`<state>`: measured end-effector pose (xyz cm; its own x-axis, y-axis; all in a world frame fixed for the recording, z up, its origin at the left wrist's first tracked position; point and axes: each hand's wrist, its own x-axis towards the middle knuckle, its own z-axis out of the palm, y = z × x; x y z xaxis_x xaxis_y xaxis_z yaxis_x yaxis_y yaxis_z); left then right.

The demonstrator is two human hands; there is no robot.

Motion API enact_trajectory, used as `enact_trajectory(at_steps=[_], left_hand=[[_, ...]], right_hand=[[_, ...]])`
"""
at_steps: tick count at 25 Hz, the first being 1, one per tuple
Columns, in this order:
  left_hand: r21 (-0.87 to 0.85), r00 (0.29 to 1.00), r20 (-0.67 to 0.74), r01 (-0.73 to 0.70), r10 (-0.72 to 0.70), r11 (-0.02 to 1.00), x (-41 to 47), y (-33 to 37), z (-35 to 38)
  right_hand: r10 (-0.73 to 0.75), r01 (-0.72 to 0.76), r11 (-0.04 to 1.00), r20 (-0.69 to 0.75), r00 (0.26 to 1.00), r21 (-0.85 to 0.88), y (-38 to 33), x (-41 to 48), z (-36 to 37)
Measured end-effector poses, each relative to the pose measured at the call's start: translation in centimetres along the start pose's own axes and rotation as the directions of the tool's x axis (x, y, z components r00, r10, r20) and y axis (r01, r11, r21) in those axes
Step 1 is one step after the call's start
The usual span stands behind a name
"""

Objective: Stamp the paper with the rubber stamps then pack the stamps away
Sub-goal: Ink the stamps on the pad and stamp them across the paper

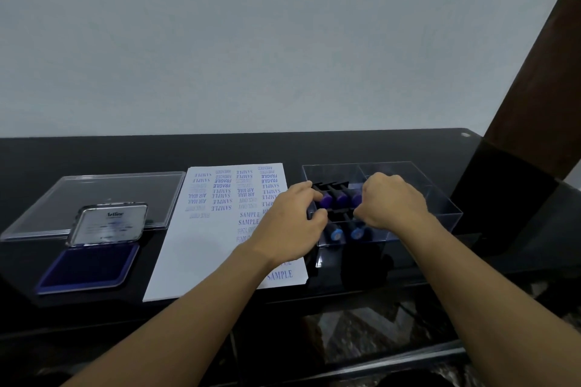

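Left hand, at clear box: pinches end purple stamp. Right hand, beside it: fingers curled, grasp cannot be told. Blue stamps: racked, box front. Paper: stamped, left of box. Risk: crowded hands may topple racked neighbours, inky faces smearing.

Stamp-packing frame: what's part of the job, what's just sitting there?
Job: stamps in the clear box; stamped paper; open ink pad; clear lid, probably the box's; left hand and right hand at the stamps.
Just there: black table; brown post.
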<state>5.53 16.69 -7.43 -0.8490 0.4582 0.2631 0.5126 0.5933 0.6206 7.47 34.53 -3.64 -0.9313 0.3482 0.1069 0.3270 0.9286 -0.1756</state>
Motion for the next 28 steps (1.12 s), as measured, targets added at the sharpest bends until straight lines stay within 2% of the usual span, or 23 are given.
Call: enact_trajectory(at_steps=[5, 11, 16, 22, 24, 26, 28], left_hand=[[0.01, 1.0, -0.005, -0.007, 0.007, 1.0, 0.0, 0.3, -0.2], [-0.017, 1.0, -0.012, -0.021, 0.02, 1.0, -0.5, 0.6, -1.5], [-0.006, 0.997, -0.045, 0.061, -0.061, 0.998, -1.8, -1.4, -5.2], [0.024, 0.971, -0.146, 0.197, -0.191, 0.98, -5.5, -6.1, -11.9], [0.034, 0.943, -0.2, 0.276, -0.264, 0.96, -7.4, -8.4, -14.8], [-0.024, 0.902, -0.238, 0.366, -0.361, 0.93, -9.5, -10.8, -17.4], [-0.048, 0.858, -0.286, 0.432, -0.427, 0.901, -11.1, -13.1, -19.3]], right_hand=[[0.041, -0.04, 0.999, 0.028, 0.999, -0.02, -0.6, -0.1, -0.2], [0.023, -0.024, 1.0, 0.058, 0.998, 0.016, -0.3, -0.4, -0.5], [0.011, -0.001, 0.979, -0.047, 0.999, 0.204, -1.4, -1.3, -2.1], [-0.155, 0.156, 0.87, -0.04, 0.987, 0.468, -9.5, -2.6, -2.4], [-0.222, 0.182, 0.817, 0.009, 0.975, 0.547, -13.0, -3.4, -1.6], [-0.284, 0.188, 0.775, 0.066, 0.956, 0.604, -16.4, -4.2, -0.2], [-0.344, 0.203, 0.763, 0.119, 0.932, 0.613, -19.3, -5.0, 1.2]])
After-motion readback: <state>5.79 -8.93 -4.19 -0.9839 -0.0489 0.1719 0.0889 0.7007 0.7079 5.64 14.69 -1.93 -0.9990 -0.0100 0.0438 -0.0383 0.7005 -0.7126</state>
